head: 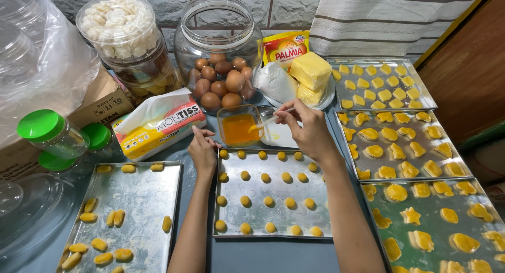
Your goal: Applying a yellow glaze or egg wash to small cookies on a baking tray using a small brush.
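Crowded table (273, 252): right hand (307, 128) pinches a brush (271, 119), tip left in the yolk bowl (239, 126); left hand (202, 152), fingers curled, steadies the bowl.

Head view, steep downward, close over table (273, 254).

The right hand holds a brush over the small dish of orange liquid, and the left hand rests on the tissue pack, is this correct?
Not quite. The head view shows the left hand resting at the rim of the middle baking tray, not on the tissue pack. The right hand does hold the brush over the dish.
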